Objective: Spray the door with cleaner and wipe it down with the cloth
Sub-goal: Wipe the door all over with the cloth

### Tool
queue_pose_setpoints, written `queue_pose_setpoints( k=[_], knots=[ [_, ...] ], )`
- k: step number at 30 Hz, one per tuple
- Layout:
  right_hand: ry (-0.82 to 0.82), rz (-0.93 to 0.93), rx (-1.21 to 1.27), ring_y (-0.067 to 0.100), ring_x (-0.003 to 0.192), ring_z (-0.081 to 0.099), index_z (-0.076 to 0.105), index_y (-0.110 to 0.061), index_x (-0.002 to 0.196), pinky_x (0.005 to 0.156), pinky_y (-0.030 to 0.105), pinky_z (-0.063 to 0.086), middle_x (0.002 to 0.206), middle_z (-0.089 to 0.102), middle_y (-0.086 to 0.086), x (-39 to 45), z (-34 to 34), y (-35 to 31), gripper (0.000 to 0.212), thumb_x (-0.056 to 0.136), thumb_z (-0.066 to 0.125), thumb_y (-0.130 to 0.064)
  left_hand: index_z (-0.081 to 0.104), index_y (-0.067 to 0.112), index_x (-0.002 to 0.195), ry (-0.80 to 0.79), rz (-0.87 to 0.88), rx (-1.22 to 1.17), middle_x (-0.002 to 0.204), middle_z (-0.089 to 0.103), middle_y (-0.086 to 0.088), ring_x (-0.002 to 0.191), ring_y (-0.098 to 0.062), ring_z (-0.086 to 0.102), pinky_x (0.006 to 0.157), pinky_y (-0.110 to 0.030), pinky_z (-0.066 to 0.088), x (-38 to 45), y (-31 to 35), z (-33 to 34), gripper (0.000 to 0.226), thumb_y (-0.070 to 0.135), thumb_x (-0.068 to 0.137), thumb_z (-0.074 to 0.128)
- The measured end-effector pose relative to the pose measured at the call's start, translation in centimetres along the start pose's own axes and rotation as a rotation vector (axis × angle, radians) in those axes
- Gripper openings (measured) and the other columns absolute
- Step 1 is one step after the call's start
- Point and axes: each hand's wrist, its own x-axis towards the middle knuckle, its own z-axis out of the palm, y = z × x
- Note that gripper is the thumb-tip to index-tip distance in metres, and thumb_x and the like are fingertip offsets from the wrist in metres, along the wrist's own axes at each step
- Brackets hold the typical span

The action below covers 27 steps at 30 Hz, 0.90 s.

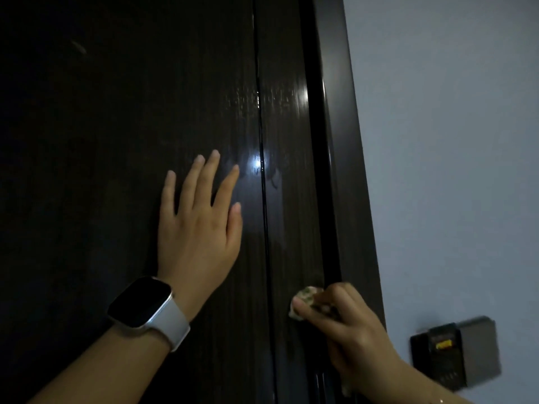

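A dark brown wood-grain door [122, 141] fills the left and middle of the head view, with wet streaks and glare near its right edge. My left hand [201, 225] lies flat on the door, fingers spread and pointing up, a smartwatch with a white band on the wrist. My right hand [347, 319] is closed around a bunched pale cloth [304, 297] with a greenish pattern, pressing it against the narrow door strip beside the frame. No spray bottle is in view.
The dark door frame [347, 170] runs down the right of the door. A pale wall [455, 141] lies beyond it, carrying a grey and black keypad box [458, 354] at lower right.
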Motion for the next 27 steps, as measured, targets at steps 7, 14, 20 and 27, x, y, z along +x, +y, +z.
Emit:
queue_pose_setpoints(
  k=[7,14,20,27],
  knots=[
    [0.107,0.029,-0.006,0.018,0.084,0.05,0.071,-0.013,0.114,0.067,0.033,0.05,0.095,0.053,0.01,11.0,-1.6,2.3,0.032,0.094,0.046,-0.02,0.03,0.018,0.149,0.012,0.005,0.05,0.159,0.023,-0.011,0.148,-0.026,0.018,0.119,-0.053,0.012,-0.1,0.2,0.5,0.053,0.035,0.1,0.028],
    [0.214,0.107,-0.082,0.015,0.093,0.045,0.068,-0.01,0.118,0.08,0.035,0.051,0.1,0.047,0.007,20.2,-2.0,3.6,0.029,0.09,0.061,-0.008,0.03,0.017,0.15,0.034,0.02,0.034,0.16,0.022,-0.009,0.149,-0.025,0.018,0.12,-0.052,0.012,-0.2,0.1,0.4,0.053,0.033,0.1,0.031],
    [-0.016,-0.055,-0.029,0.017,0.089,0.045,0.067,-0.01,0.121,0.073,0.023,0.039,0.101,0.045,0.005,8.2,-1.0,0.6,0.038,0.091,0.045,-0.012,0.033,0.015,0.149,0.04,0.022,-0.005,0.159,0.025,-0.01,0.148,-0.025,0.021,0.119,-0.053,0.015,0.0,0.0,0.5,0.052,0.03,0.1,0.031],
    [-0.109,-0.057,0.055,0.013,0.085,0.051,0.072,-0.018,0.113,0.071,0.02,0.046,0.094,0.048,-0.001,10.4,-4.2,0.0,0.035,0.09,0.045,-0.015,0.034,0.013,0.148,0.012,0.016,-0.06,0.159,0.025,-0.009,0.148,-0.023,0.021,0.12,-0.05,0.014,-1.3,-1.7,-1.4,0.053,0.029,0.098,0.031]
  ],
)
